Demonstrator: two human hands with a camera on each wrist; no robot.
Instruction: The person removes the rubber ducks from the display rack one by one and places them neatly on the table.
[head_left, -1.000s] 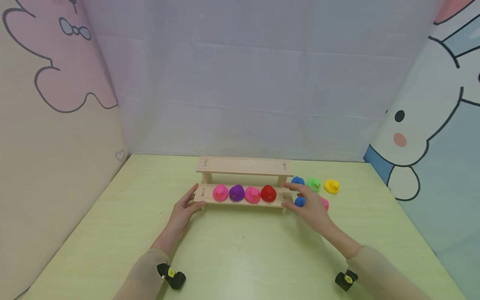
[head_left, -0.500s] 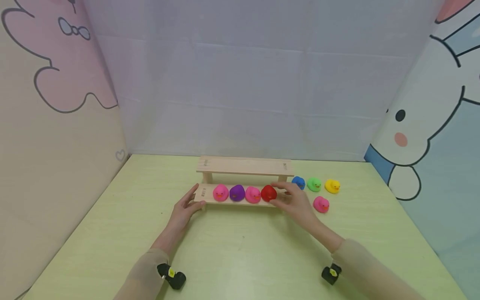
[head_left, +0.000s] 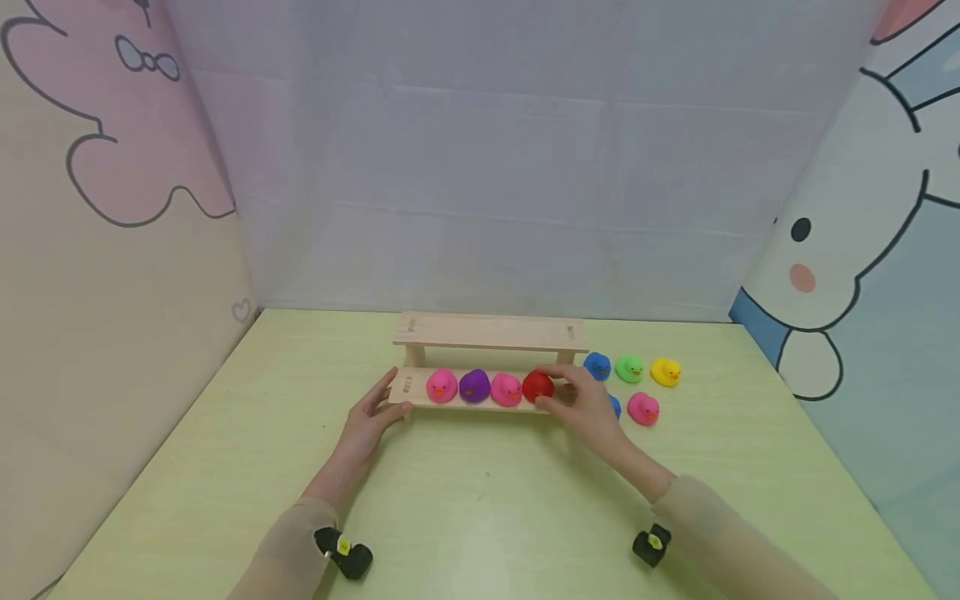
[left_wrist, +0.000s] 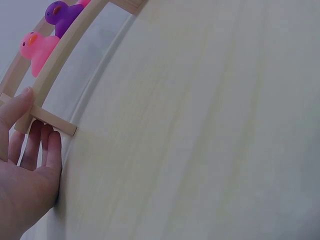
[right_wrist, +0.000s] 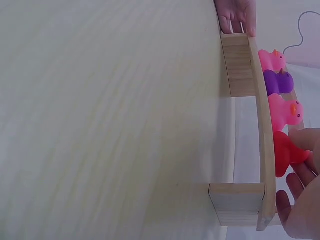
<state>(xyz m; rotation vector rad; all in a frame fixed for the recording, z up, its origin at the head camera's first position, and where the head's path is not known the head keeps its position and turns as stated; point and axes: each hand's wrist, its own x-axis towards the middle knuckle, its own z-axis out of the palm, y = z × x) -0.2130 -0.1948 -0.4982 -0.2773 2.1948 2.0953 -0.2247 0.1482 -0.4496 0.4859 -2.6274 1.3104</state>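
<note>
A two-step wooden shelf stands on the table. Along its lower step sit a pink rubber duck, a purple one, another pink one and a red rubber duck at the right. My left hand holds the step's left end; in the left wrist view its thumb lies against the front edge, the other fingers below. The red duck is between the thumb and fingers of my right hand, resting on the step. My right hand hides the step's right end.
Right of the shelf, loose rubber ducks lie on the table: a blue one, a green one, a yellow one and a pink one. Another blue duck is partly hidden by my right hand.
My right hand has moved left from the step's right end to the red duck and taken hold of it. My left hand and the shelf have stayed in place.
</note>
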